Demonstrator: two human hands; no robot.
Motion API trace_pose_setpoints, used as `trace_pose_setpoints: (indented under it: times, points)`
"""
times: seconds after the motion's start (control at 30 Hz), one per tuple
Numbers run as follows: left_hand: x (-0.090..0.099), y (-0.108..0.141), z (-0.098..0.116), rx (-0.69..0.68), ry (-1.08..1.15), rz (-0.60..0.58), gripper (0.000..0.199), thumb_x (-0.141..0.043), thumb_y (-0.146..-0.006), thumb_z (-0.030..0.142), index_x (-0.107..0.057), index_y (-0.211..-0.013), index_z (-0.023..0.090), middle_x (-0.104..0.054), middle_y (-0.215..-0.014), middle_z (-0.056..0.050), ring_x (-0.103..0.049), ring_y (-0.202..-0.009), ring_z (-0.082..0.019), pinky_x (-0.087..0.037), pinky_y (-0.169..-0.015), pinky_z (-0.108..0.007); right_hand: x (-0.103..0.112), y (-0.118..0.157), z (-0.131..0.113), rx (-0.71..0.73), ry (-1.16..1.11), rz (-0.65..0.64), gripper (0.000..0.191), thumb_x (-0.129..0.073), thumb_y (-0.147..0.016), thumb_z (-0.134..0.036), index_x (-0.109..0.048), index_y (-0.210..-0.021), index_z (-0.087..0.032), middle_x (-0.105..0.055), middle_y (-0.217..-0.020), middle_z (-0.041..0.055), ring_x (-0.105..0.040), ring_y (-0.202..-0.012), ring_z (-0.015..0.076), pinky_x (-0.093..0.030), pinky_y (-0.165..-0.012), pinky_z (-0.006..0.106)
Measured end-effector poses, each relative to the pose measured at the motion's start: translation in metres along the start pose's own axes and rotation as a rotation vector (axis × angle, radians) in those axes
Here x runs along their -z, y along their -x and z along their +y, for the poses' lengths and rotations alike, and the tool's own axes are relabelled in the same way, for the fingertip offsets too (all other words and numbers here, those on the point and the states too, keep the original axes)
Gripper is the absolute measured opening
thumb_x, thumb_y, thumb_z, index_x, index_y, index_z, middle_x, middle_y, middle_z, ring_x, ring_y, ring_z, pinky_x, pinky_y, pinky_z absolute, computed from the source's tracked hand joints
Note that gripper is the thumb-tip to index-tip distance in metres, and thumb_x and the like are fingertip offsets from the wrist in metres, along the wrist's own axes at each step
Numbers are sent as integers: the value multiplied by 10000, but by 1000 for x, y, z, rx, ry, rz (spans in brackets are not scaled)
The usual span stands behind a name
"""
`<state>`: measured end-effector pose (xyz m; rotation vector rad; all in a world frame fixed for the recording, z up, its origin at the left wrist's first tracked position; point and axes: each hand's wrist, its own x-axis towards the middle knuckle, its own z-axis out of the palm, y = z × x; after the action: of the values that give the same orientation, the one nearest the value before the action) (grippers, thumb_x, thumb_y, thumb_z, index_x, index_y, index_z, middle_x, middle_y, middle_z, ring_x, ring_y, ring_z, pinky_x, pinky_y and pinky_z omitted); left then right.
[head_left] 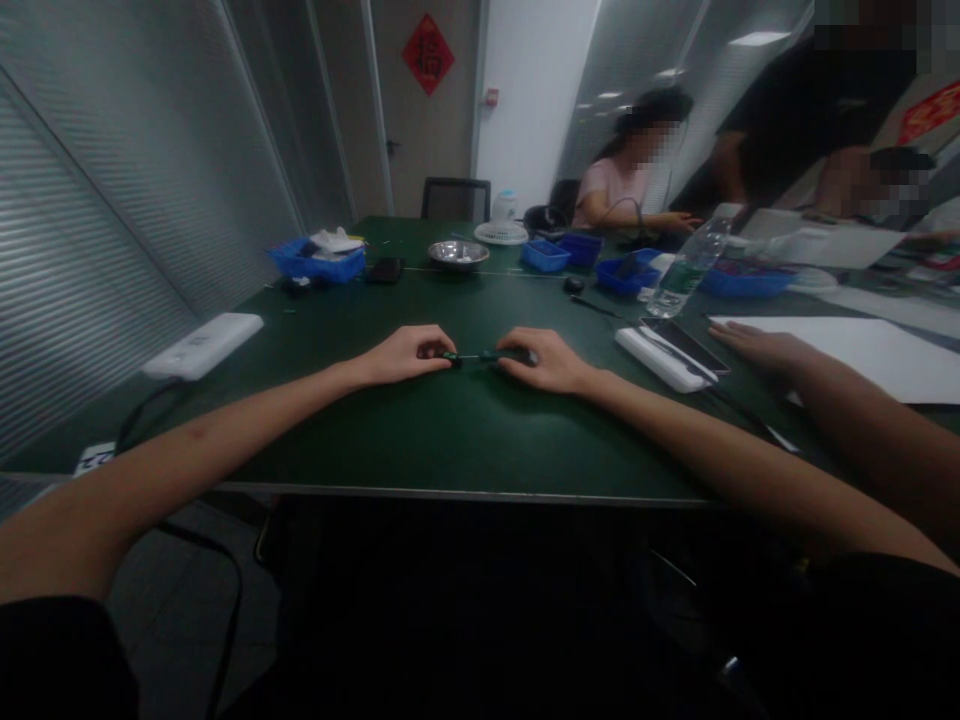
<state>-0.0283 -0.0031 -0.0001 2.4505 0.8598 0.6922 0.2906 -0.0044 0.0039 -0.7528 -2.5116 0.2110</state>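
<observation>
Both hands are low over the green table [450,450], facing each other. My right hand [541,360] is closed around the dark green handle of a small screwdriver [491,356], whose thin metal shaft points left. Pinched between the thumb and fingers of my left hand [411,354] is a small green and black part [452,357]; its details are too small to tell. The shaft's tip reaches this part, but I cannot tell how they meet.
A metal bowl [458,256] and blue bins [319,260] stand farther back. White power banks [202,346] lie left and right. A bottle [691,262], a phone [686,345] and another person's hand [757,345] are to the right.
</observation>
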Motion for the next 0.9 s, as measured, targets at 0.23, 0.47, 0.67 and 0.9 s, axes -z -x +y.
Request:
trace_pose_setpoints:
  times: [0.23,0.47,0.67,0.9]
  points:
    - [1,1,-1,12,-10,-13,301,-676,-943,418,-720,-1142,198,-655,-1012,-70,-580,-823,-185,-458,-697,-306,-1,1,-1,7,17,-9,305,-571,-970,-427,-682,-1121,-185,-713,-1056,88,-659,-901,225,-493,-815,337]
    - [1,0,-1,3,-9,-16,292,-681,-941,407,-715,-1138,194,-660,-1012,-68,-588,-822,-182,-461,-702,-305,1,1,-3,21,33,-10,310,-567,-979,-426,-680,-1143,-188,-706,-1072,93,-653,-896,227,-497,-806,344]
    - [2,2,-1,2,-19,-18,296,-669,-952,414,-710,-1146,194,-661,-1014,-65,-587,-828,-180,-457,-705,-302,1,1,-2,26,59,-7,341,-545,-997,-455,-682,-1163,-190,-703,-1077,98,-653,-912,234,-492,-823,349]
    - [0,1,-2,2,-28,-18,312,-666,-951,413,-706,-1146,172,-652,-1003,-65,-579,-822,-175,-451,-711,-291,-1,2,-1,58,38,40,342,-550,-1006,-459,-673,-1166,-184,-705,-1070,105,-661,-922,242,-498,-817,354]
